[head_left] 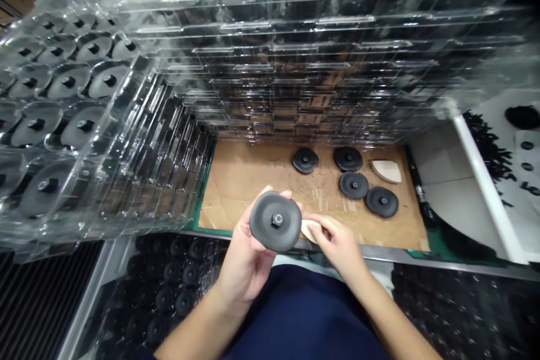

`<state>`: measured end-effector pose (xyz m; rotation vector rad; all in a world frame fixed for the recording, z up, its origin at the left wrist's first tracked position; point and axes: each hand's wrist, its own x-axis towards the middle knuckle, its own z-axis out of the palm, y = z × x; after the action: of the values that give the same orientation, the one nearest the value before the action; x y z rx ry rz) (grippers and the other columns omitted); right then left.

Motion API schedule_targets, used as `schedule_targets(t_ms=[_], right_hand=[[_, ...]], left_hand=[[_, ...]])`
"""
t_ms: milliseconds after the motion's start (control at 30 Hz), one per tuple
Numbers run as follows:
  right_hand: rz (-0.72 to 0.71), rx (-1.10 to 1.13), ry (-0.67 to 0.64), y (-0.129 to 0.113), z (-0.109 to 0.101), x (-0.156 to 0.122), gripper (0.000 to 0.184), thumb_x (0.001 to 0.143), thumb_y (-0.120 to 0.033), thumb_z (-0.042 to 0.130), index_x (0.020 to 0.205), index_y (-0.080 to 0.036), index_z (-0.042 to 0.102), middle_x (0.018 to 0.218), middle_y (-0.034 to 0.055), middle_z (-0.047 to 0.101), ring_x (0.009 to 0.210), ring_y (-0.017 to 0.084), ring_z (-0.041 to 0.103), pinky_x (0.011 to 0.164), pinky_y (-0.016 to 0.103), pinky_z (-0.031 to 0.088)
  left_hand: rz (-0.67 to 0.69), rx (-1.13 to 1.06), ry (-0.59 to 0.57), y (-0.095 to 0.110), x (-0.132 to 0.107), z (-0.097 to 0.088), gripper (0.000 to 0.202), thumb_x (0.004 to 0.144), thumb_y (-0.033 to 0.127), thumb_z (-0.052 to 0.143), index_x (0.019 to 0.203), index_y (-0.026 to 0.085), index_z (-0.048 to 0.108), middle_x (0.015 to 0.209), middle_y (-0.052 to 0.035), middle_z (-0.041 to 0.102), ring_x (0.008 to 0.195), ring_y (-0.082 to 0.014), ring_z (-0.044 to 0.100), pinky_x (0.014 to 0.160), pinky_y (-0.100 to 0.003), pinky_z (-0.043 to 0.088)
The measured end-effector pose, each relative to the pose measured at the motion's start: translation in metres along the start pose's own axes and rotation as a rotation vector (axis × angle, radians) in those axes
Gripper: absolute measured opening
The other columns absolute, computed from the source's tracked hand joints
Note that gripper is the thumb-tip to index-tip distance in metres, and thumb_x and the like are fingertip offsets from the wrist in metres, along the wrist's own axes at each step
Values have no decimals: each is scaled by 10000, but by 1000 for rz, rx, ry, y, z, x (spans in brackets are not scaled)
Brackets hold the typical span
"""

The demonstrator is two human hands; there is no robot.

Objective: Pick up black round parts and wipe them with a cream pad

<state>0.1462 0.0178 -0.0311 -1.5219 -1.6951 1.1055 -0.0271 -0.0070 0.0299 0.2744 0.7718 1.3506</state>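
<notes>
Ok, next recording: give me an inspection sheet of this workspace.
Surface: cardboard sheet over a green mat.
Job's things: black disc with a central stud; pale wedge piece; four similar black discs on the cardboard.
Clutter: second pale wedge piece on the cardboard.
Grippers: left hand holds the black disc; right hand pinches the pale wedge piece beside it.
Cables: nothing seen.
Surroundings: stacked clear plastic trays of black discs; black parts below.

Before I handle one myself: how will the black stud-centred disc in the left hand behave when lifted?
The black disc seems stiff, holding its shape in the left hand. Its matte surface probably isn't slippery. Resting stud-up like those on the cardboard sheet, it probably won't roll.
</notes>
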Motion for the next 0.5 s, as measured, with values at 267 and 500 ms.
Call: schedule_targets(t_ms=[267, 500], right_hand=[[-240, 50, 204, -90, -34, -1, 212, 908, -225, 545, 1088, -213, 657, 1025, 52, 710, 850, 160, 652, 673, 245, 531], [-402, -73, -303, -128, -31, 1, 211, 888, -89, 488, 952, -149, 680, 823, 42, 676, 728, 145, 638, 670, 236, 529]], left_hand=[[-88, 48, 56, 0, -2, 10, 550, 591, 215, 847, 1107, 284, 668, 1122, -9, 716, 1007, -179, 669, 871, -228, 515], [-178, 97, 122, -2, -2, 11, 571, 539, 198, 866, 1069, 270, 665, 1076, -7, 711, 975, -195, 659, 930, -307, 486]])
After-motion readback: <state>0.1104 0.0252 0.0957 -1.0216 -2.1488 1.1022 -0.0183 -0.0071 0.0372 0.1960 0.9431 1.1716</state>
